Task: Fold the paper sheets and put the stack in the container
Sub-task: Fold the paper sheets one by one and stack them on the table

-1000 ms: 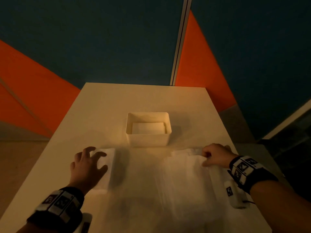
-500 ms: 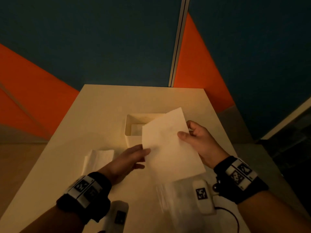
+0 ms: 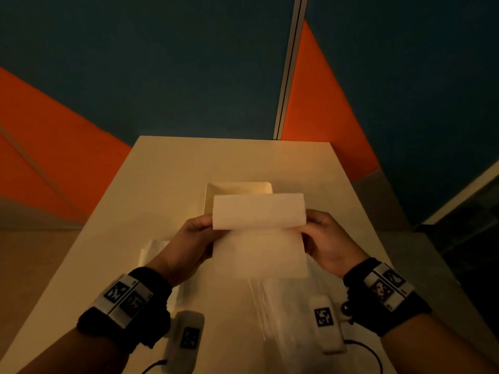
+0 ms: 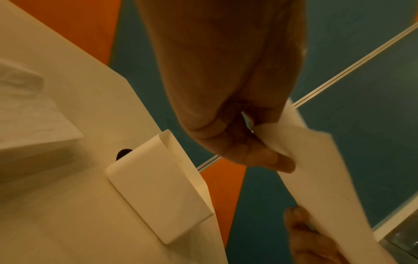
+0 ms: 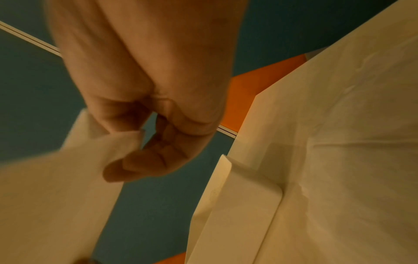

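Note:
A white paper sheet (image 3: 259, 233) hangs in the air above the table, its top part bent over toward me along a crease. My left hand (image 3: 189, 238) pinches the sheet's left edge (image 4: 300, 151) and my right hand (image 3: 326, 238) pinches its right edge (image 5: 68, 178). Behind the sheet stands the white container (image 3: 213, 190), partly hidden by the paper; its side wall (image 4: 162, 187) shows in the left wrist view and also (image 5: 239, 210) in the right wrist view. A stack of folded sheets (image 3: 151, 252) lies on the table under my left forearm.
The pale table (image 3: 243, 163) ends at a far edge against a blue and orange wall. A pile of flat paper sheets (image 3: 286, 314) lies near the front edge between my wrists. The folded stack (image 4: 29, 116) lies left of the container.
My right hand lifted a sheet off the flat pile; my left hand left the folded stack and took the sheet's other edge. The sheet now faces me squarely with its top bent over.

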Demonstrator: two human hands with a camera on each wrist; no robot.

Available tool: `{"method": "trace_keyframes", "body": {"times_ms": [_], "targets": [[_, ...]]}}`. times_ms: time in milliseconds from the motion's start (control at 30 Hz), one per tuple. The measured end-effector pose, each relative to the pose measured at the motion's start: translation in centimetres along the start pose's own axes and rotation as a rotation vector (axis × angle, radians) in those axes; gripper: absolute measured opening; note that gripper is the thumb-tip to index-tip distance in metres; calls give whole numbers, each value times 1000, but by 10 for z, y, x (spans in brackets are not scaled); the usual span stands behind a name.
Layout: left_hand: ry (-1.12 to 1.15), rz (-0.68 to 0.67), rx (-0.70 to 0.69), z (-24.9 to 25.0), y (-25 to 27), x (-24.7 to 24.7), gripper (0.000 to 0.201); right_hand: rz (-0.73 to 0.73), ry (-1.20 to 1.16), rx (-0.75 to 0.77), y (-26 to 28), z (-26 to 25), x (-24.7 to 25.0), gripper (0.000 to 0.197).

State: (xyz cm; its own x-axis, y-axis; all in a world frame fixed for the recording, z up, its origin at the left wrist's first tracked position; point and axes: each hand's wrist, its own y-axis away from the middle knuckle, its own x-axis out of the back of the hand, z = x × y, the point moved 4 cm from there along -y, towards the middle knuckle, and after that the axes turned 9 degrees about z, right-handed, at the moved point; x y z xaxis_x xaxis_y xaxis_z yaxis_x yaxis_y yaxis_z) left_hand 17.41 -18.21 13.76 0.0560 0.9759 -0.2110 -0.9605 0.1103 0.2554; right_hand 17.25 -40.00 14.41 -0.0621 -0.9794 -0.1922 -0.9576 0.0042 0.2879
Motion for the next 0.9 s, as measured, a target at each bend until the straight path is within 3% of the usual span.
{"method": "trace_keyframes", "body": {"times_ms": [33,100,200,300,367,433,533,600,700,800,900], "targets": [[-11,-7,8,1,1,2,16,-32,-66,-31,1,-2,0,26],[-29,-20,9,2,3,5,34,-86,-178,-114,5,-5,1,40],[-49,-68,17,5,8,6,38,-95,-27,-132,5,-6,1,54],[-84,-143,53,6,11,7,36,-101,202,-6,4,-6,-6,18],[-141,-221,87,6,13,4,36,-170,309,61,2,-2,-11,25],[-240,-280,83,4,15,-1,20,-238,390,97,3,0,-19,31],[-356,-290,105,-7,14,0,35,-275,420,92,2,5,-29,27],[-347,-196,105,-12,11,11,37,-195,436,97,-2,10,-27,21],[-297,84,74,-21,11,49,35,-42,453,59,-9,18,-9,11],[-279,338,67,-36,16,93,33,79,490,13,-14,28,15,11],[-297,505,100,-52,23,125,37,155,504,-28,-17,37,34,15]]}}
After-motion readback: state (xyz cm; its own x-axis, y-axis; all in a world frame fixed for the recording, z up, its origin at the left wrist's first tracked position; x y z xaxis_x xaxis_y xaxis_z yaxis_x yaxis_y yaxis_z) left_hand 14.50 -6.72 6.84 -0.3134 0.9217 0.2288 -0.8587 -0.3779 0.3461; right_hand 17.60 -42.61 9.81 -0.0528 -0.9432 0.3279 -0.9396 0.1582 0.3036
